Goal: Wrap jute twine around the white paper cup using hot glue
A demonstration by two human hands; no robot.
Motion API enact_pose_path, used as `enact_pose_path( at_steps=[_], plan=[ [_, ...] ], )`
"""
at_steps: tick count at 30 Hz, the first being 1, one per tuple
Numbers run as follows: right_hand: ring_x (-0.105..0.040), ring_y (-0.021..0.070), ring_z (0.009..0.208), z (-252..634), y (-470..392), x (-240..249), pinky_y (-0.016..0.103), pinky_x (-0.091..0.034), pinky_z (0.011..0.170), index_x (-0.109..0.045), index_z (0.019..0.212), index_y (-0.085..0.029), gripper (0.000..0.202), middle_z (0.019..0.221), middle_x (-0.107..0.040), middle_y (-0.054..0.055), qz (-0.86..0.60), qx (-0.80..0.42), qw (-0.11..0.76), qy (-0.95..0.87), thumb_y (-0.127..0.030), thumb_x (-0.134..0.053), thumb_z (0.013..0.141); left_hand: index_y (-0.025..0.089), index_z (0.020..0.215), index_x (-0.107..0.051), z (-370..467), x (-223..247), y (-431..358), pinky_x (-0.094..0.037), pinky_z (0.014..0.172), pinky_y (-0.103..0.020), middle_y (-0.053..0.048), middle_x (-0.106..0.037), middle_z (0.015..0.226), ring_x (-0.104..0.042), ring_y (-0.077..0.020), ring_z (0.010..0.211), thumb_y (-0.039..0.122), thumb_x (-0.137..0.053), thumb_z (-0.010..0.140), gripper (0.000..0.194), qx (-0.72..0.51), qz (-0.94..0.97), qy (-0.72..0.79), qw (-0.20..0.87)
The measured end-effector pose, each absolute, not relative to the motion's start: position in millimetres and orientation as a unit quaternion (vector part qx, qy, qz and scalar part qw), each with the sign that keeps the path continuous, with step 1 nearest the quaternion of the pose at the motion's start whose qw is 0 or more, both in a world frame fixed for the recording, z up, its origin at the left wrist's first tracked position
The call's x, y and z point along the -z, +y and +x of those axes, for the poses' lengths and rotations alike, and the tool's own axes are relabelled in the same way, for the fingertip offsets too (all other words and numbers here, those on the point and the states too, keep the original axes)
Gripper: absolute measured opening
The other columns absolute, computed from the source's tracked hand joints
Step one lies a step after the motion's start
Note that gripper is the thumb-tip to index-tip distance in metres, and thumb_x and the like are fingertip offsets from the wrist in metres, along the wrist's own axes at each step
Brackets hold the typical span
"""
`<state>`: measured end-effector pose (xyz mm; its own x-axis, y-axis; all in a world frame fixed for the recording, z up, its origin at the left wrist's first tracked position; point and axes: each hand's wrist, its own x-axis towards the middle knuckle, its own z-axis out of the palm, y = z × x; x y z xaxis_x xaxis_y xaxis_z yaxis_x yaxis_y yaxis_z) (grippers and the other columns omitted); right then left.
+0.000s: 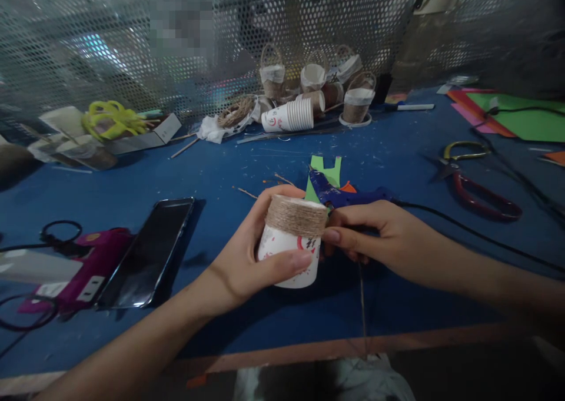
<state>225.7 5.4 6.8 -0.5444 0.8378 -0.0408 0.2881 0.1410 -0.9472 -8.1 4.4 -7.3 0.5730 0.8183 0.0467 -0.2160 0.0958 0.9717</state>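
My left hand (247, 259) is wrapped round a white paper cup (289, 251) with red and black print. Brown twine (298, 215) is wound in rows round the cup's upper part. At the cup's right side, my right hand (371, 233) pinches the twine, and a loose strand (362, 307) hangs from it over the table's front edge. Just behind my right hand lies a blue glue gun (348, 196), its nozzle resting over a piece of green paper (324, 171).
A phone (148, 251) and a magenta power strip (99, 265) lie at the left, red-handled scissors (481, 192) at the right. Stacked paper cups (289, 116), small twine baskets (356, 105) and a white box (152, 137) stand at the back. A black cord (463, 227) crosses the right side.
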Motion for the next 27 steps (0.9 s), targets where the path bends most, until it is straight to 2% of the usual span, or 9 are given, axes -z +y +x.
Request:
enact_pose_path(
  at_steps=[3,7,10,12,15,19,21,24,27],
  plan=[
    [-0.051,0.0102,0.057,225.1,5.9,-6.1,0.023,-0.041,0.055,-0.074,0.080,-0.021,0.031,0.065,-0.060,-0.004,-0.397,-0.518,0.266,-0.709,-0.047,-0.067,0.096,0.032,0.129,-0.052,-6.0,4.5,1.6,-0.058,0.079,-0.034,-0.004,-0.071,0.108,-0.074,-0.0237,0.091,0.023,-0.081,0.079,0.058,-0.370,0.537,0.262,0.712],
    [-0.052,0.0092,0.057,223.7,4.6,-7.6,0.023,-0.042,0.054,-0.068,0.076,-0.021,0.029,0.068,-0.062,-0.004,-0.414,-0.502,0.280,-0.706,-0.044,-0.071,0.094,0.033,0.128,-0.055,-2.7,-2.4,-3.9,-0.056,0.077,-0.032,-0.003,-0.071,0.108,-0.073,-0.0227,0.089,0.027,-0.084,0.076,0.060,-0.373,0.508,0.304,0.715],
    [-0.052,0.0091,0.056,223.3,3.8,-8.3,0.022,-0.040,0.052,-0.064,0.093,-0.023,0.020,0.067,-0.060,-0.008,-0.430,-0.511,0.305,-0.679,-0.039,-0.077,0.090,0.035,0.133,-0.055,-2.2,-5.1,-5.9,-0.055,0.075,-0.031,-0.002,-0.070,0.107,-0.070,-0.0213,0.087,0.032,-0.085,0.075,0.066,-0.367,0.508,0.334,0.704],
    [-0.052,0.0093,0.056,223.5,3.9,-7.8,0.021,-0.040,0.050,-0.060,0.112,-0.026,0.031,0.066,-0.060,-0.009,-0.417,-0.535,0.324,-0.660,-0.037,-0.078,0.089,0.036,0.138,-0.053,-2.4,-4.1,-5.5,-0.055,0.077,-0.031,-0.003,-0.070,0.110,-0.070,-0.0225,0.092,0.037,-0.085,0.076,0.070,-0.360,0.511,0.346,0.700],
    [-0.055,0.0096,0.057,224.4,4.3,-6.9,0.021,-0.041,0.051,-0.059,0.122,-0.028,0.035,0.066,-0.060,-0.009,-0.384,-0.544,0.338,-0.665,-0.036,-0.076,0.092,0.033,0.145,-0.052,-1.7,1.0,-3.5,-0.055,0.086,-0.035,-0.007,-0.070,0.125,-0.068,-0.0282,0.108,0.049,-0.077,0.082,0.070,-0.371,0.511,0.338,0.698],
    [-0.055,0.0088,0.060,226.3,3.7,-7.6,0.021,-0.040,0.050,-0.065,0.112,-0.026,0.025,0.071,-0.064,-0.008,-0.386,-0.508,0.355,-0.683,-0.031,-0.077,0.090,0.032,0.153,-0.048,1.6,8.1,-0.7,-0.052,0.101,-0.043,-0.008,-0.070,0.134,-0.066,-0.0319,0.120,0.068,-0.055,0.092,0.071,-0.384,0.483,0.348,0.706],
    [-0.053,0.0087,0.058,226.8,3.1,-8.6,0.022,-0.038,0.050,-0.064,0.106,-0.026,0.025,0.069,-0.063,-0.008,-0.398,-0.494,0.367,-0.681,-0.030,-0.080,0.087,0.033,0.154,-0.048,3.2,9.3,1.0,-0.050,0.106,-0.041,-0.006,-0.071,0.134,-0.066,-0.0292,0.123,0.066,-0.051,0.096,0.067,-0.410,0.483,0.357,0.686],
    [-0.053,0.0092,0.057,226.8,2.8,-9.8,0.022,-0.040,0.051,-0.062,0.098,-0.025,0.027,0.063,-0.059,-0.010,-0.413,-0.478,0.383,-0.674,-0.030,-0.084,0.083,0.037,0.154,-0.048,4.6,7.0,4.0,-0.050,0.104,-0.039,-0.002,-0.073,0.133,-0.068,-0.0264,0.120,0.055,-0.047,0.102,0.055,-0.412,0.503,0.333,0.682],
    [-0.055,0.0098,0.058,226.2,3.6,-10.3,0.022,-0.043,0.054,-0.062,0.096,-0.025,0.026,0.062,-0.059,-0.010,-0.426,-0.457,0.388,-0.678,-0.031,-0.084,0.083,0.031,0.150,-0.055,4.6,3.0,6.4,-0.047,0.109,-0.040,-0.002,-0.074,0.133,-0.065,-0.0284,0.125,0.049,-0.047,0.102,0.052,-0.409,0.501,0.322,0.692]
  ],
)
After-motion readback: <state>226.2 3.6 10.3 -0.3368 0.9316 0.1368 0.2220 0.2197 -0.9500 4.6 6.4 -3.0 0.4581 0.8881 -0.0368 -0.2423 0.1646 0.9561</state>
